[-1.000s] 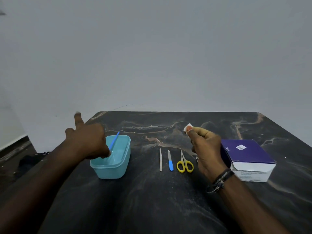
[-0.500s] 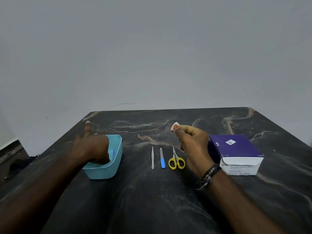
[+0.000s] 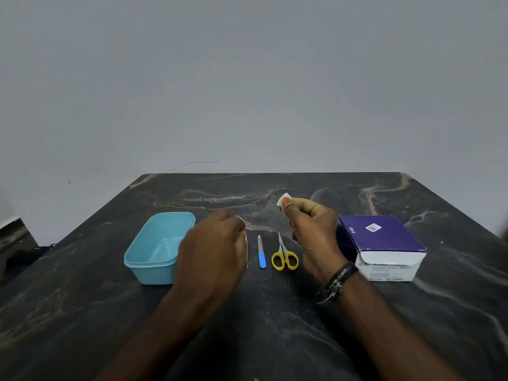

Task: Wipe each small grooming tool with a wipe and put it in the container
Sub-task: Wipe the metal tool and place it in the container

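A light-blue plastic container (image 3: 154,235) stands at the left of the dark marble table (image 3: 275,312). My left hand (image 3: 214,248) hovers just right of it with its fingers loosely curled downward, covering most of a slim silver tool (image 3: 246,254); only the tool's right edge shows. A nail file with a blue handle (image 3: 261,253) and small yellow-handled scissors (image 3: 284,257) lie side by side to the right. My right hand (image 3: 313,235) is raised above the scissors and pinches a small white wipe (image 3: 281,200) between thumb and fingers.
A purple and white box of alcohol swabs (image 3: 379,237) sits to the right of my right hand. A grey wall rises behind the table's far edge. The floor shows at the far left.
My left hand left the container, where it had lowered a blue tool, and moved right over the silver tool. My right hand kept the wipe raised.
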Motion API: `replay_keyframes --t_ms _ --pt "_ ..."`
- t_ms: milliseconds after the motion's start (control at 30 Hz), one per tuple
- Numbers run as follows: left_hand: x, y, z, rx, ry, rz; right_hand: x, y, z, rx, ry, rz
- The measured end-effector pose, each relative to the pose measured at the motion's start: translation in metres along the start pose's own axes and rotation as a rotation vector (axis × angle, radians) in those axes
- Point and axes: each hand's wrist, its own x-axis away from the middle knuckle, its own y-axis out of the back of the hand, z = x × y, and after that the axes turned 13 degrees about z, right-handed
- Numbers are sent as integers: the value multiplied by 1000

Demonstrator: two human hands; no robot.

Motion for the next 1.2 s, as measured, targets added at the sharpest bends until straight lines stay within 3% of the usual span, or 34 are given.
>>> replay_keyframes --t_ms 133,233,567,667,767,900,1000,1200 --pt "-15 -17 -6 -42 231 310 -2 1 -3 -1 3 10" --pt "-24 -21 -7 -40 332 441 -3 1 -5 11 20 13" --pt "-48 -34 4 -16 364 597 -1 -1 -7 14 66 21" --pt "-50 -34 7 -18 338 553 -1 -2 -8 5 66 38" --pt "-54 -42 11 3 227 340 -1 -2 -8 17 73 38" --pt "-58 -57 11 595 34 107 -3 -1 -10 16 65 19" --pt "-52 -63 8 872 16 90 -4 1 -12 36 52 -10" --pt "-42 -70 6 929 -11 101 -4 4 -8 50 48 -34"
